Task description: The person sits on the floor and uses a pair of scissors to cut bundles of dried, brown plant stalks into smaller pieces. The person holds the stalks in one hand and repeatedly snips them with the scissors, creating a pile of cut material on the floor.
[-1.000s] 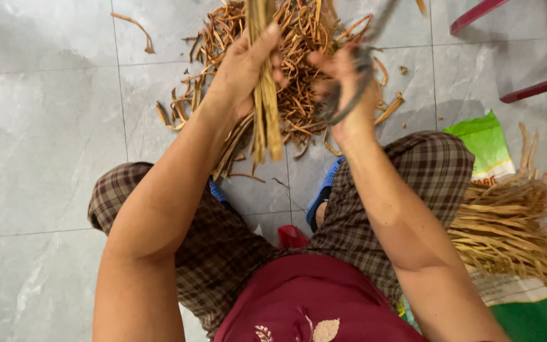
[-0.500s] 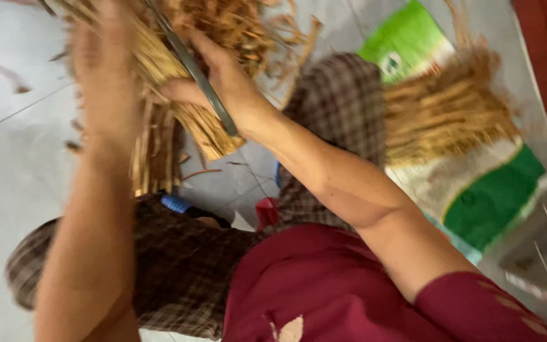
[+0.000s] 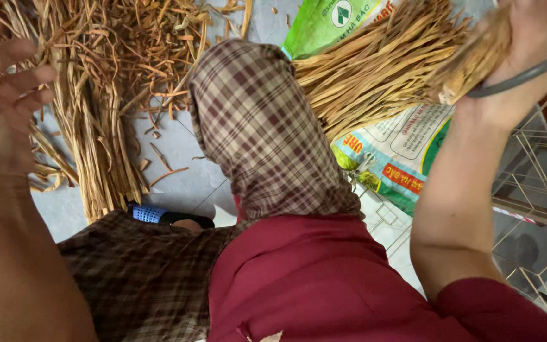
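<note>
My right hand [image 3: 530, 47] is raised at the upper right, closed around a small bundle of dried tan strips [image 3: 470, 63] and a dark curved tool [image 3: 527, 75]. It hovers over a neat heap of straight strips [image 3: 375, 69] lying on a green and white sack [image 3: 406, 149]. At the far left, my left hand [image 3: 1, 107] has its fingers spread and nothing in it. It is just in front of a loose pile of brown strips [image 3: 102, 82] on the tiled floor. My knee in plaid trousers [image 3: 254, 120] rises between the two piles.
A white wire rack [image 3: 539, 190] stands at the right edge. A blue sandal [image 3: 150, 214] shows under my leg. Short scraps [image 3: 169, 174] lie scattered on the grey tiles near the loose pile.
The view has swung right. The bundle has left my left hand, which has opened, and my right hand has carried the bundle and tool over the heap on the sack.
</note>
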